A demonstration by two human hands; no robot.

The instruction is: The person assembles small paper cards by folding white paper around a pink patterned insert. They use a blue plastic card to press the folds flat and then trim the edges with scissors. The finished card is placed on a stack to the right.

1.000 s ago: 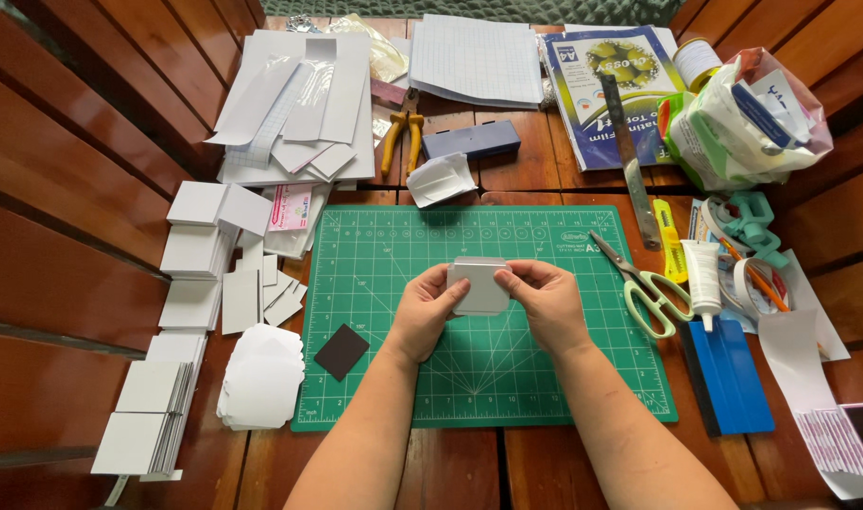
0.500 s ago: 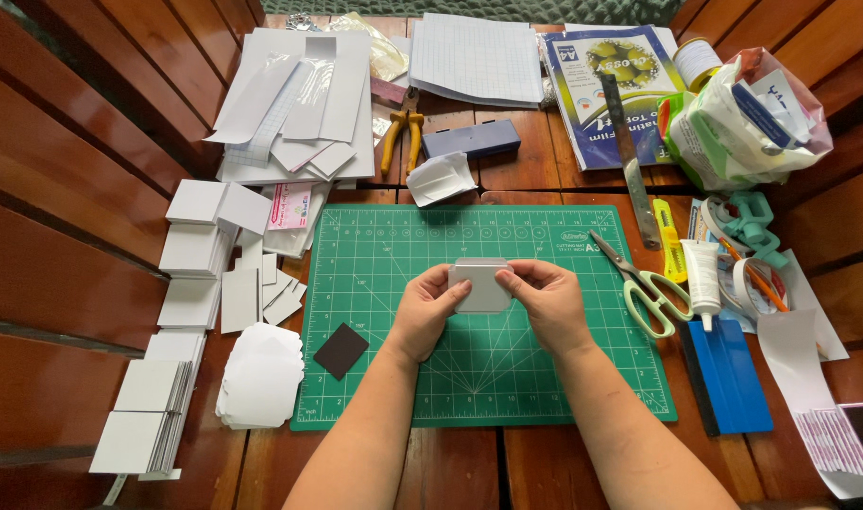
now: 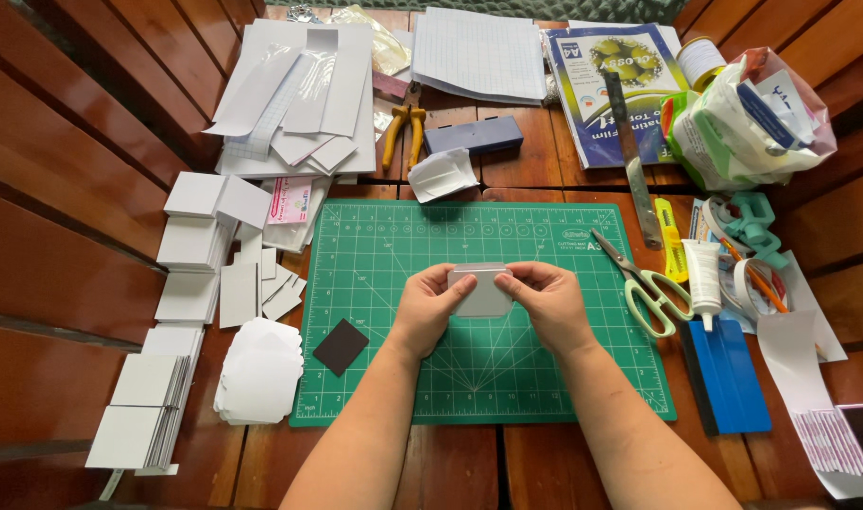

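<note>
Far left of my left hand [image 3: 429,308] sit stacks of white squares [image 3: 148,408], then a pile of white cut shapes [image 3: 260,370] and a small dark square [image 3: 341,347] on the near-left corner of the green cutting mat [image 3: 545,378], all within easy reach, probably sorted by kind. My left hand pinches the left edge of a small grey card [image 3: 480,291], thumb on top, fingers curled under. My right hand [image 3: 547,300] pinches the right edge the same way, so the card is held up between both hands just above the middle of the mat, likely to keep it square while I line up or press its edges. Right of my right hand lie scissors [image 3: 644,283], a white glue tube [image 3: 703,276] and a blue scraper [image 3: 732,376], tools parked on the working side. Against the earlier frames nothing much differs: both hands stay on the card in the same spot, fingers only slightly shifted.
</note>
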